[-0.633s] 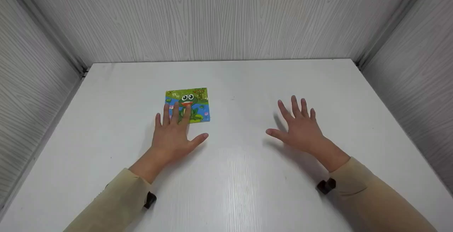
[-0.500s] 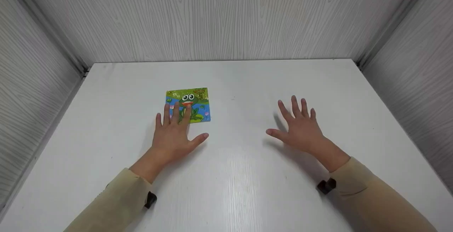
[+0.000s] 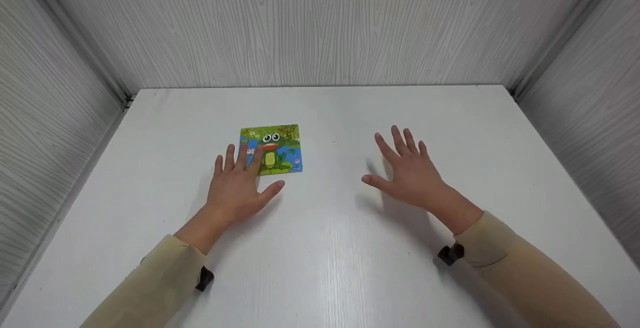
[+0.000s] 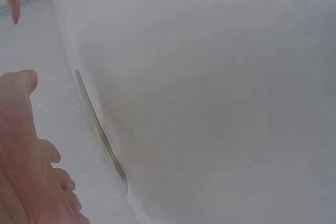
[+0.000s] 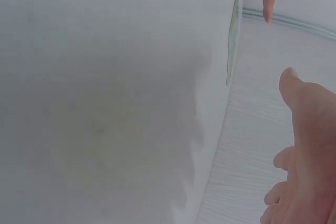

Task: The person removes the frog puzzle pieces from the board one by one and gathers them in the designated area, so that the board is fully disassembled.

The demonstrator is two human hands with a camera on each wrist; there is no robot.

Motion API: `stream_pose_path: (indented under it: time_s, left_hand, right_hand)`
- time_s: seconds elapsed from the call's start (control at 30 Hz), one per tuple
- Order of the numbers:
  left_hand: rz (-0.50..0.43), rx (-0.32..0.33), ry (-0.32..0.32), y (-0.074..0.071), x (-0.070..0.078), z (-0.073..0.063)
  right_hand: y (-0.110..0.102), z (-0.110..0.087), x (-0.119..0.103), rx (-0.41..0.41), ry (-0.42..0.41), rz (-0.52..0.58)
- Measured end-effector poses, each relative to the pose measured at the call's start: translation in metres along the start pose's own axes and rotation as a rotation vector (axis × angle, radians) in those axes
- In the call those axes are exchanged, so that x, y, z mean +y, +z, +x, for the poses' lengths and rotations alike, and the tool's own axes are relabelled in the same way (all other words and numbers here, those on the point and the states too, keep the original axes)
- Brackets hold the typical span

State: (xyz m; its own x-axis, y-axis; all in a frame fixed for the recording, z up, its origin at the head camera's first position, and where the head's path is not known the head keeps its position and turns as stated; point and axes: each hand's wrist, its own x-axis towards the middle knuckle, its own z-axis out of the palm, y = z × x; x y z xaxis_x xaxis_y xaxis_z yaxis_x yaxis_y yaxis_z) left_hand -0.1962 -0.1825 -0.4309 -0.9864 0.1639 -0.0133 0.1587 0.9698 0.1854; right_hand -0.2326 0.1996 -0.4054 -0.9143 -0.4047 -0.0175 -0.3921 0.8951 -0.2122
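Head view: the person's left hand [image 3: 232,190], left of centre, and right hand [image 3: 410,175], right of centre, hover empty, fingers spread. One square, multicoloured card printed with a green frog [image 3: 275,150] lies upper left of centre, partly behind left fingers, on a white tabletop [image 3: 330,248] enclosed by three pale wood-grain walls [image 3: 320,28].

"How is your left side?"
"My left hand [image 3: 234,192] is palm down, fingers [image 3: 230,159] spread and straight, its thumb [image 3: 272,192] pointing inward."
"And the right?"
"My right hand [image 3: 412,178] mirrors it, back upward, fingers [image 3: 400,141] fanned forward, thumb [image 3: 376,182] aimed toward the left."
"Your arms?"
"Both forearms [image 3: 147,283] slant inward as they reach forward, sleeved, with my wrists [image 3: 204,228] bare, and the two hands are well apart."
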Motion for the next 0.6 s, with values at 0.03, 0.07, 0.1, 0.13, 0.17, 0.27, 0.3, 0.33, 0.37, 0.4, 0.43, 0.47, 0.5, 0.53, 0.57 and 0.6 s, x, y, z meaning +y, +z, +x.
stream_pose_path:
  time_s: [0.03, 0.07, 0.1, 0.13, 0.17, 0.27, 0.3, 0.33, 0.37, 0.4, 0.43, 0.47, 0.5, 0.53, 0.57, 0.6]
  left_hand:
    - [-0.002, 0.002, 0.003, 0.0, -0.002, 0.001]
    - [-0.004, 0.003, 0.007, -0.001, -0.005, 0.001]
    - [-0.005, 0.004, 0.012, -0.001, -0.007, 0.002]
    - [-0.005, 0.005, 0.013, -0.001, -0.009, 0.003]
    - [-0.003, 0.003, 0.015, -0.001, -0.012, 0.003]
    - [0.008, -0.006, 0.02, -0.001, -0.019, 0.004]
    - [0.014, -0.012, 0.022, -0.001, -0.022, 0.005]
    - [0.017, -0.021, 0.023, -0.001, -0.024, 0.005]
    - [0.02, -0.03, 0.026, -0.001, -0.025, 0.005]
    - [0.022, -0.04, 0.029, -0.001, -0.027, 0.005]
    - [0.025, -0.05, 0.034, -0.002, -0.028, 0.005]
    - [0.029, -0.062, 0.036, -0.002, -0.029, 0.005]
    - [0.033, -0.073, 0.039, -0.002, -0.03, 0.005]
    - [0.037, -0.085, 0.04, -0.002, -0.031, 0.005]
    - [0.043, -0.097, 0.042, -0.002, -0.032, 0.006]
    - [0.048, -0.11, 0.043, -0.002, -0.033, 0.006]
  right_hand:
    - [-0.001, 0.003, -0.005, 0.001, -0.016, 0.0]
    - [-0.001, 0.007, -0.01, 0.0, -0.031, -0.001]
    - [-0.001, 0.012, -0.015, -0.001, -0.046, -0.002]
    - [-0.001, 0.016, -0.02, -0.005, -0.06, -0.001]
    - [-0.001, 0.021, -0.026, -0.01, -0.074, -0.001]
    - [0.003, 0.037, -0.042, -0.029, -0.12, 0.005]
    - [0.005, 0.042, -0.048, -0.038, -0.136, 0.007]
    - [0.007, 0.047, -0.053, -0.049, -0.15, 0.01]
    - [0.009, 0.052, -0.058, -0.061, -0.165, 0.013]
    - [0.012, 0.056, -0.064, -0.073, -0.179, 0.016]
    - [0.015, 0.06, -0.068, -0.084, -0.192, 0.02]
    - [0.017, 0.064, -0.073, -0.097, -0.203, 0.021]
    - [0.02, 0.068, -0.078, -0.109, -0.213, 0.022]
    - [0.023, 0.071, -0.083, -0.12, -0.223, 0.023]
    - [0.026, 0.074, -0.087, -0.133, -0.23, 0.024]
    - [0.029, 0.077, -0.091, -0.144, -0.237, 0.023]
